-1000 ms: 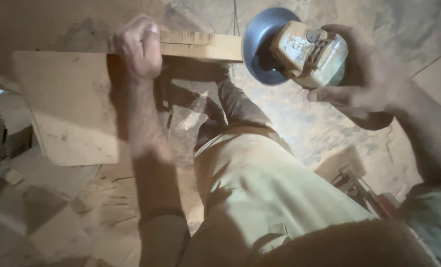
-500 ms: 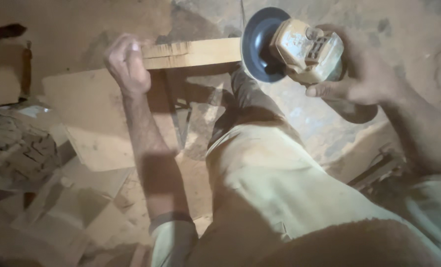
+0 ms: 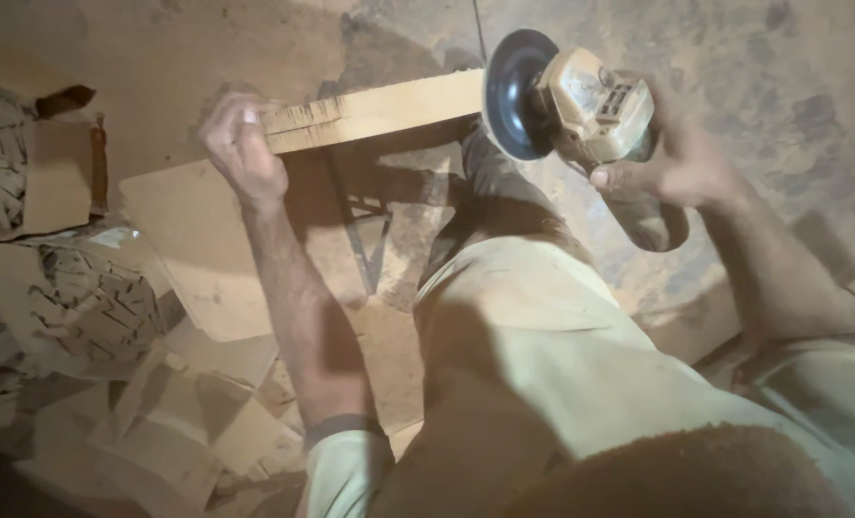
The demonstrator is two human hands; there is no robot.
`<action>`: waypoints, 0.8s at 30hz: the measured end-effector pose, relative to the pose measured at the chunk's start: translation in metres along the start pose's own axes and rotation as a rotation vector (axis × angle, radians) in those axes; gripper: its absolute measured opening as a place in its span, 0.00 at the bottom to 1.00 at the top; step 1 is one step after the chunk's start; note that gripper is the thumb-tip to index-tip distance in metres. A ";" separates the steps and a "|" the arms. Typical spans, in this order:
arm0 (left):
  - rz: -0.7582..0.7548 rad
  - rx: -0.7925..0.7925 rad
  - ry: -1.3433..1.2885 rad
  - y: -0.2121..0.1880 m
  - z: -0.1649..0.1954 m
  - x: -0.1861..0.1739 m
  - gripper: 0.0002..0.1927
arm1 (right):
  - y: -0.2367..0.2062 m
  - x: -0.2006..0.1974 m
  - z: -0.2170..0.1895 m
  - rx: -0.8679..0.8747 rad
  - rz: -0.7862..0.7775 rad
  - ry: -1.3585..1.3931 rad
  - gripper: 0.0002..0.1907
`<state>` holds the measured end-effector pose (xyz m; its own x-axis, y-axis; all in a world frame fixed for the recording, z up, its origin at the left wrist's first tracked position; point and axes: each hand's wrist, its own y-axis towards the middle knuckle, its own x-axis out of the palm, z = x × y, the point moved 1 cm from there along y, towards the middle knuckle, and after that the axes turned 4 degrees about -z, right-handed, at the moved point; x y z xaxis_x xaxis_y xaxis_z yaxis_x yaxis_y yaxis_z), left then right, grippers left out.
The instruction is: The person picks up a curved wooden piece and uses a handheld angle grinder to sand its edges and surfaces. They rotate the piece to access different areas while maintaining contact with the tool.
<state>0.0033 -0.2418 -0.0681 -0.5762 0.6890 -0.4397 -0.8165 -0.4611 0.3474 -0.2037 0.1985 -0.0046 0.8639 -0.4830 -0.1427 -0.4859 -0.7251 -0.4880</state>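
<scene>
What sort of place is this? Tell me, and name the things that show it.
Probably a woodworking shop. The right hand holds a dusty handheld disc sander at a pale wooden plank gripped by the left hand; flat wood offcuts litter the sawdust-covered floor.

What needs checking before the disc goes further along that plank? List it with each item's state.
1. Left hand grips the wooden plank at its far end: ok.
2. Right hand holds the angle grinder by its body: ok.
3. Disc meets the plank's other end, apart from the left hand's fingers: ok.
4. Plank rests on a stand or clamp: cannot tell, a dark frame shows beneath it.
5. Person's leg lies right under the cutting spot: not ok.
6. Floor footing: not ok, wood offcuts are scattered beside the leg.
</scene>
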 end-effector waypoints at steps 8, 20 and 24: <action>0.119 -0.052 0.026 -0.008 -0.020 0.013 0.12 | -0.004 -0.006 0.005 -0.019 0.087 0.087 0.56; 0.387 0.350 0.254 -0.022 -0.047 0.045 0.13 | 0.037 0.013 -0.138 -0.142 -0.221 -0.487 0.54; 0.149 -0.217 0.169 -0.028 -0.077 0.049 0.16 | 0.061 0.036 -0.179 -0.221 -0.325 -0.492 0.57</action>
<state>-0.0045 -0.2383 -0.1630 -0.6731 0.5103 -0.5353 -0.7009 -0.6711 0.2415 -0.2261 0.0486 0.1145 0.9062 0.0233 -0.4221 -0.1586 -0.9067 -0.3907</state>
